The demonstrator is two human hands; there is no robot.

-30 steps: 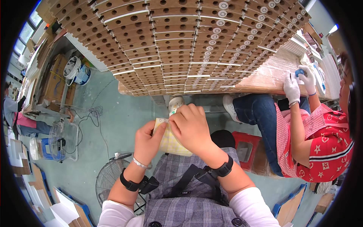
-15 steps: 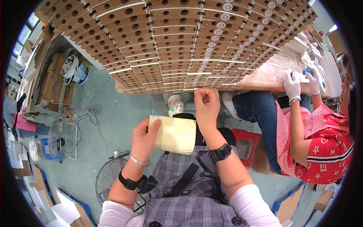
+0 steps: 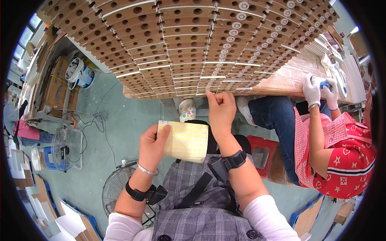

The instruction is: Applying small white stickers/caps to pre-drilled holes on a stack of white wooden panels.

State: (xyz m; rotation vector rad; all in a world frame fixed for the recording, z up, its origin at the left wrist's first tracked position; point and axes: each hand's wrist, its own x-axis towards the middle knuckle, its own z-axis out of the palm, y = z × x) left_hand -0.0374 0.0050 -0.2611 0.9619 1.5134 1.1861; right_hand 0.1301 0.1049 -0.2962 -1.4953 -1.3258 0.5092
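Observation:
My left hand point(image 3: 152, 145) grips a yellow-and-white checked sheet point(image 3: 187, 141) by its left edge, with the thumb on top. Small round marks show at the sheet's upper left corner. Above my lap, my right hand point(image 3: 222, 113) is raised with its fingers curled and the index fingertip at the near edge of a large stack of brown cardboard pieces point(image 3: 183, 44). Anything between those fingertips is too small to make out. The stacked pieces have dark round holes, and several columns toward the right carry round white stickers point(image 3: 241, 16).
To the right a person point(image 3: 345, 156) in red sits at the wrapped table point(image 3: 277, 82), holding a small blue item in white-gloved hands. A floor fan point(image 3: 116, 186) stands left of my lap. Farther left are a white bucket point(image 3: 80, 74), loose cables point(image 3: 98, 117) and another person point(image 3: 30, 128).
My right hand has shifted slightly, its fingers still curled at the stack's edge. The checked sheet stays in my left hand, moved very little. The co-worker's gloved hands have moved slightly.

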